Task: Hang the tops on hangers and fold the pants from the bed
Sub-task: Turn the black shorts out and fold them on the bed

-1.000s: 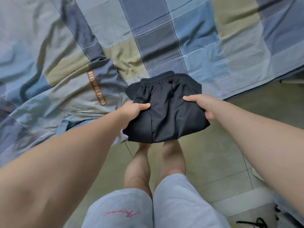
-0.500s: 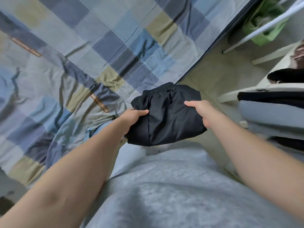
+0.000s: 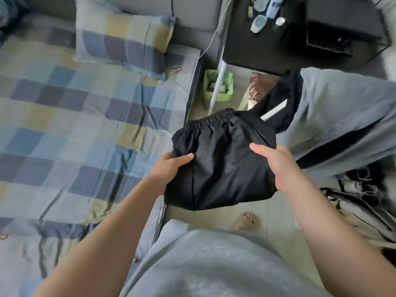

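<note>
My left hand [image 3: 171,168] and right hand [image 3: 276,166] grip the folded black pants [image 3: 222,159], thumbs on top. Bed [image 3: 64,125] left of my fingers.

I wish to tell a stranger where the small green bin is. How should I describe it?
Find the bed with the checked blue cover. In the floor gap between its edge and the black side table stands the green bin, with a white pole crossing it. Nothing else there is bright green.

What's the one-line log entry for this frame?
left hand: grips folded black pants | right hand: grips black pants | black pants: above floor, beside bed
</note>
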Demonstrator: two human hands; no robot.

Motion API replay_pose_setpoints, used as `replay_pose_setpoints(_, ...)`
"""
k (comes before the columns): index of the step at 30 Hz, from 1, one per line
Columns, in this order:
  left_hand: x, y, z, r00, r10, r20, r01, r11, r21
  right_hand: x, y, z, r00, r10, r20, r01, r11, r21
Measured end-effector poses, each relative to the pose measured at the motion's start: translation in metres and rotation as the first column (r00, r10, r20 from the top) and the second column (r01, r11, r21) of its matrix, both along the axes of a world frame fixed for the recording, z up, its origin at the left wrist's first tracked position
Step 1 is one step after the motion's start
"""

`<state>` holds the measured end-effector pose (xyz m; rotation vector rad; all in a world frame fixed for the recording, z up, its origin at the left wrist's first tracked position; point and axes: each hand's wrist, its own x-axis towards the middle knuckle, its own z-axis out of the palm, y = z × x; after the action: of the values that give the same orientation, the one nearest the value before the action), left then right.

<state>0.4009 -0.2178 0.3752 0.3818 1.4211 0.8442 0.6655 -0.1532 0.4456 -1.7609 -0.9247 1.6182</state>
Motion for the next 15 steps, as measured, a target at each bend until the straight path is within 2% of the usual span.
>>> replay_pose_setpoints(3, 0.048, 0.046, 0.039, 0.996, -0.083, -0.033, 0.086, 0.987, 0.132, 0.057, 0.016, 0.031, 0.993, -0.1, -0.066, 0.107, 0.989, 0.103)
replay_pose_setpoints(8, 0.153, 0.114, 0.097, 0.979, -0.199, -0.039, 0.201, 0.922, 0.331, 0.171, 0.047, 0.072, 0.973, -0.175, -0.149, 0.208, 0.945, 0.251)
replay_pose_setpoints(15, 0.324, 0.2, 0.146, 0.944, -0.322, -0.072, 0.317, 0.82, 0.476, 0.336, 0.083, 0.113, 0.929, -0.306, -0.206, 0.364, 0.852, 0.377)
